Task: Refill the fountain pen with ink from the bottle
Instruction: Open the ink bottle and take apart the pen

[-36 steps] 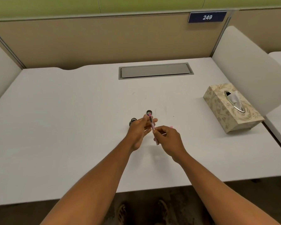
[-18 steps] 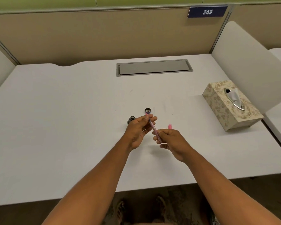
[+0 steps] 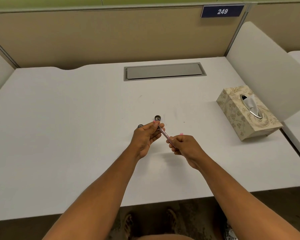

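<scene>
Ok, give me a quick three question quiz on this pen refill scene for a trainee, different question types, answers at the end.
1. True or false: both hands hold the pink pen above the desk.
2. Multiple choice: where is the tissue box? A) at the desk's left edge B) on the right side of the desk C) on the floor.
3. Fill in: the number on the blue sign on the partition is ___.

Key:
1. True: the left hand pinches the far end and the right hand grips the near end.
2. B
3. 249
</scene>
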